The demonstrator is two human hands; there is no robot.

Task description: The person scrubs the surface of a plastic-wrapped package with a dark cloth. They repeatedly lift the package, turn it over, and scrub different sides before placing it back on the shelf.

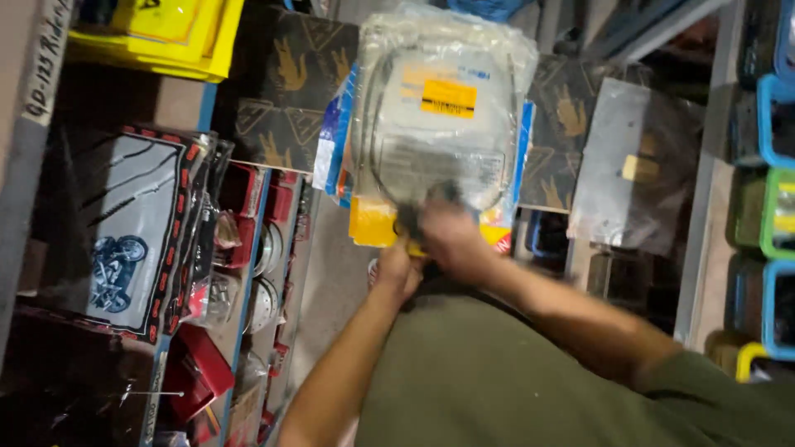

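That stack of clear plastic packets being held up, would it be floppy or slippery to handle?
Probably slippery: the plastic packets look glossy and loosely stacked, edges fanning out. Likely somewhat floppy, since both the left hand and right hand grip the bottom edge.

left of fingers: shelf (248,273) crammed with red boxes (248,199) and round metal parts (263,305); no way in.
far left: printed packet with a motorcycle picture (124,240) closes off the shelf front.
above fingers: stack of clear plastic packets (439,124) fills the reach forward.
below left fingers (396,269): grey floor strip (331,290) beside the shelf, the one open lane.
right of right fingers (451,236): dark patterned boxes (563,124) and grey sheet (609,157) block.
far right: coloured bins (774,207) wall the edge.
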